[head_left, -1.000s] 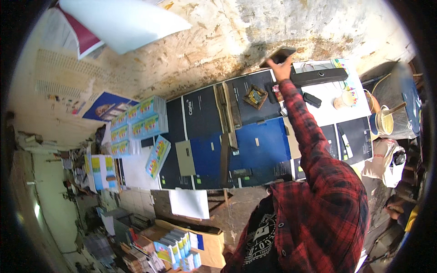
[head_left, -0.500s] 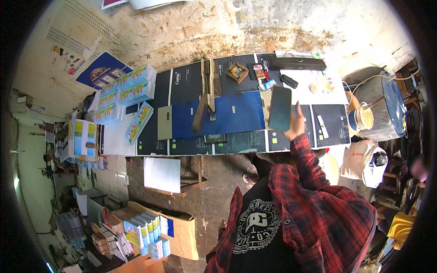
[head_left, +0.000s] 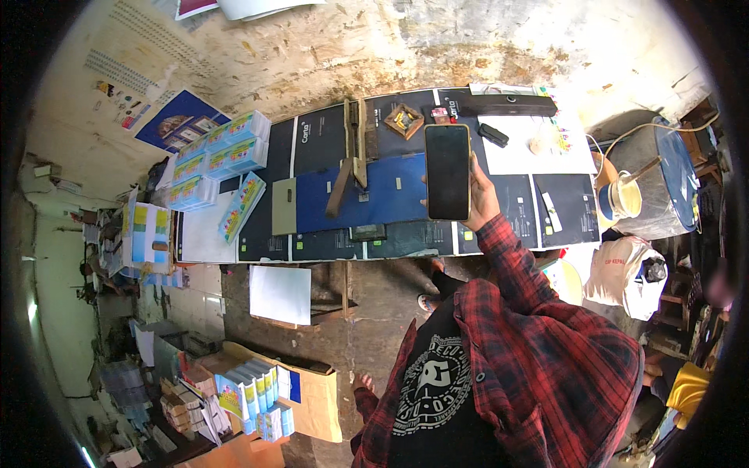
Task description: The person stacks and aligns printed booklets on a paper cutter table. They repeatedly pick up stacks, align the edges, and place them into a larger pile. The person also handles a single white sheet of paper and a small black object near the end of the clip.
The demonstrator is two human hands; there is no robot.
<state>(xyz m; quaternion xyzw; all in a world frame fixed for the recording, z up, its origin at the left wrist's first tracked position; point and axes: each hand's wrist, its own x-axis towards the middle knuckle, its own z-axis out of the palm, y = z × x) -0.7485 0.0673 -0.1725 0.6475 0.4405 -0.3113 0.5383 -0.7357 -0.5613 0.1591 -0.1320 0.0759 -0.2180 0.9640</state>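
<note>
A dark-screened smartphone (head_left: 449, 173) stands upright in the grip of my right hand (head_left: 484, 195), above the right end of a long blue board (head_left: 320, 204). My fingers wrap its right edge, and fingertips show at its left side. Down by my side, my left hand (head_left: 365, 384) hangs open beside the red plaid sleeve, touching nothing. On the blue board lies the lever of a wooden-handled punch or cutter (head_left: 341, 187); its exact kind is unclear. A small wooden box (head_left: 404, 121) sits behind the phone.
Stacks of colourful booklets (head_left: 218, 156) fill the table's left end, with one loose booklet (head_left: 243, 207) beside them. Right of the phone lie a black case (head_left: 492, 135) and a long dark bar (head_left: 519, 105). Pails (head_left: 624, 199) and a white sack (head_left: 624, 277) stand at the right.
My right hand has brought the phone left and turned its dark screen more squarely into view. My left hand has come further into view beside my body.
</note>
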